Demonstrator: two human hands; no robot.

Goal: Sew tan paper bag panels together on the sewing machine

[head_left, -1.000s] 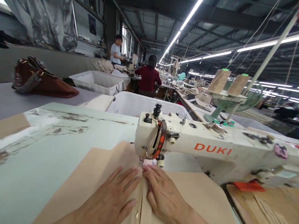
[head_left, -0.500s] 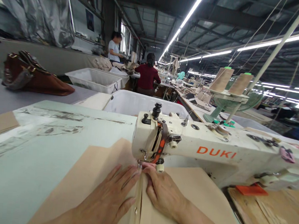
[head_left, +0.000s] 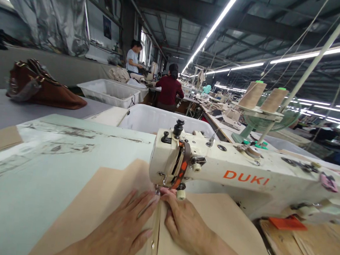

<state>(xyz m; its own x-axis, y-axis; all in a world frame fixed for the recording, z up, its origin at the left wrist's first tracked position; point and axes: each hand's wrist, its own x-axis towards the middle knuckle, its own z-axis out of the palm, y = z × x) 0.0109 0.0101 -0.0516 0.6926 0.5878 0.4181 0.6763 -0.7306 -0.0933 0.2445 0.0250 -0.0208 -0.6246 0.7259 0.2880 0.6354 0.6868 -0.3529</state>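
Note:
A large tan fabric piece [head_left: 82, 211] lies under the head of a white sewing machine [head_left: 228, 172] marked DUKI. A narrow tan strip [head_left: 156, 229], with a small shiny metal piece on it, runs along the fabric from the presser foot [head_left: 157, 190] towards me. My left hand [head_left: 122, 222] rests flat on the fabric left of the strip, fingers stretched out and fingertips close beside the foot. On the other side, my right hand [head_left: 187, 224] has curled fingers, with thumb and forefinger pressed together at the fabric by the foot. Its fingertips are partly hidden behind the machine head.
A brown handbag [head_left: 45, 87] lies on the grey surface at left. White bins [head_left: 171, 117] stand behind the machine. Two thread cones [head_left: 253, 95] are on a stand at right, before a green fan [head_left: 287, 114]. Two people work further back.
The view has shifted slightly. Both hands stay close to the presser foot, and the strip's metal piece sits slightly lower in the picture. Little else differs.

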